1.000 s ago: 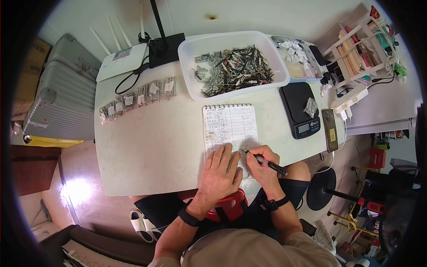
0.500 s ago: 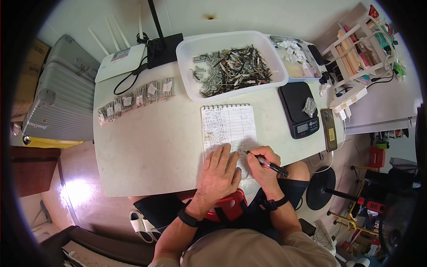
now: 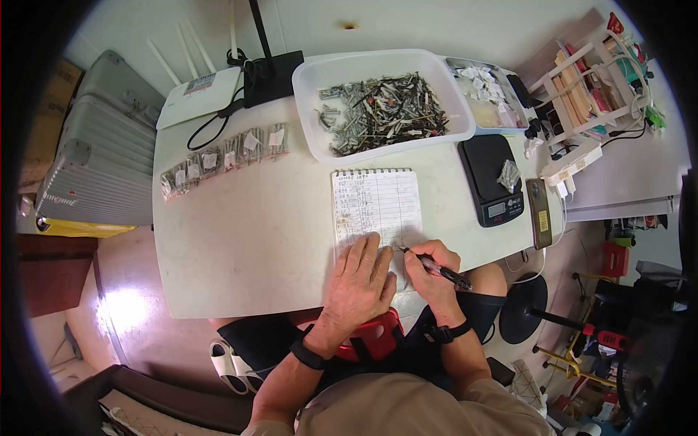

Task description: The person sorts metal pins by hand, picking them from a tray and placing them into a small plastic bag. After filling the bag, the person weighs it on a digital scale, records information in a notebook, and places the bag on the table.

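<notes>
A spiral notepad (image 3: 378, 200) with ruled columns and handwritten figures lies at the front of the table. My left hand (image 3: 358, 280) rests flat across its lower left part, fingers stretched out. In my right hand (image 3: 434, 272) a black pen (image 3: 445, 272) is gripped, its tip touching or very close to the page near the lower middle. To the right of the notepad is a black digital scale (image 3: 488, 180), with a small clear bag of metal parts (image 3: 508, 176) on its platform.
Behind the notepad stands a clear plastic bin (image 3: 309, 123) of loose screws (image 3: 392, 112). Several small labelled bags (image 3: 229, 158) line the left. A tray with white paper slips (image 3: 483, 83), a phone (image 3: 539, 214), a white router (image 3: 196, 98) and a power strip (image 3: 574, 164) are around.
The whole view has shifted slightly. Both hands keep nearly the same place on the notepad, the pen still in my right hand.
</notes>
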Motion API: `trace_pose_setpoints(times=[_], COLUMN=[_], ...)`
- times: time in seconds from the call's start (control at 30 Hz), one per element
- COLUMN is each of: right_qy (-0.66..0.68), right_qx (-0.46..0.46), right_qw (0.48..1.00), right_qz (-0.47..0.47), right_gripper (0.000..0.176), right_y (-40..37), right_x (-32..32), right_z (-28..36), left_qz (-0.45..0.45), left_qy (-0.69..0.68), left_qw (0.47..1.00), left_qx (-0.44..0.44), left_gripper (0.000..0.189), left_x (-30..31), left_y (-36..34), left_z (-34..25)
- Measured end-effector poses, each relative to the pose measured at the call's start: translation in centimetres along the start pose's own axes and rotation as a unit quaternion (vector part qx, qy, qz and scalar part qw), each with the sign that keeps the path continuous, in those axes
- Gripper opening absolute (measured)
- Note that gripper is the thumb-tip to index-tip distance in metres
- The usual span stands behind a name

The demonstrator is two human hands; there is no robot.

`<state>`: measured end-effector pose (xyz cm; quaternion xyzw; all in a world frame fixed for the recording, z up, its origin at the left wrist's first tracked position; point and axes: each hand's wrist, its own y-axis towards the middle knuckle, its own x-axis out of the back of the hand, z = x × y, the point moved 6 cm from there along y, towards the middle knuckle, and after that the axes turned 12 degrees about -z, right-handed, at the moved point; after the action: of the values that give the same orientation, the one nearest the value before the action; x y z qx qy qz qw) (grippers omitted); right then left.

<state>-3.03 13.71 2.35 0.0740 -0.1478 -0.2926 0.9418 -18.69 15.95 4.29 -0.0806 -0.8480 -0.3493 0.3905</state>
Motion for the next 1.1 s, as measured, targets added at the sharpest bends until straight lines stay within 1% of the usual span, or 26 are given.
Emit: trace_pose_setpoints(times=[0.23, 0.3, 0.43, 0.53, 0.6, 0.7, 0.93, 1.0, 1.1], right_qy=[-0.022, -0.047, -0.048, -0.042, -0.027, -0.040, -0.029, -0.026, -0.019], right_qx=[0.007, 0.018, 0.038, 0.033, -0.004, -0.014, -0.003, -0.026, -0.022], right_qw=[1.000, 0.999, 0.998, 0.999, 1.000, 0.999, 1.000, 0.999, 1.000], right_qz=[0.000, 0.002, -0.004, -0.003, -0.014, -0.007, 0.000, -0.006, -0.005], right_gripper=[0.011, 0.012, 0.012, 0.014, 0.014, 0.013, 0.013, 0.013, 0.012], right_y=[0.03, 0.09, 0.28, 0.21, 0.19, 0.20, 0.31, 0.29, 0.29], right_x=[-0.04, -0.09, -0.09, 0.01, 0.15, 0.13, 0.03, 0.09, -0.01], right_z=[-0.14, -0.06, 0.16, 0.10, -0.06, -0.07, 0.09, -0.01, -0.24], left_qz=[0.002, 0.003, 0.005, 0.004, 0.003, 0.002, 0.005, 0.006, 0.005], left_qy=[-0.001, -0.001, -0.002, -0.004, -0.005, -0.003, 0.000, -0.002, -0.006], left_qw=[1.000, 1.000, 1.000, 1.000, 1.000, 1.000, 1.000, 1.000, 1.000], left_qx=[0.001, 0.001, 0.002, 0.004, 0.002, 0.001, 0.000, 0.001, 0.002], left_gripper=[0.044, 0.044, 0.044, 0.045, 0.044, 0.044, 0.044, 0.044, 0.044], left_x=[-0.11, -0.15, -0.07, -0.09, -0.08, -0.11, -0.07, -0.06, -0.09], left_y=[0.00, -0.03, 0.05, 0.06, 0.04, -0.03, 0.04, 0.06, 0.07], left_z=[-0.01, 0.02, -0.02, -0.03, -0.02, 0.01, -0.01, 0.00, 0.00])
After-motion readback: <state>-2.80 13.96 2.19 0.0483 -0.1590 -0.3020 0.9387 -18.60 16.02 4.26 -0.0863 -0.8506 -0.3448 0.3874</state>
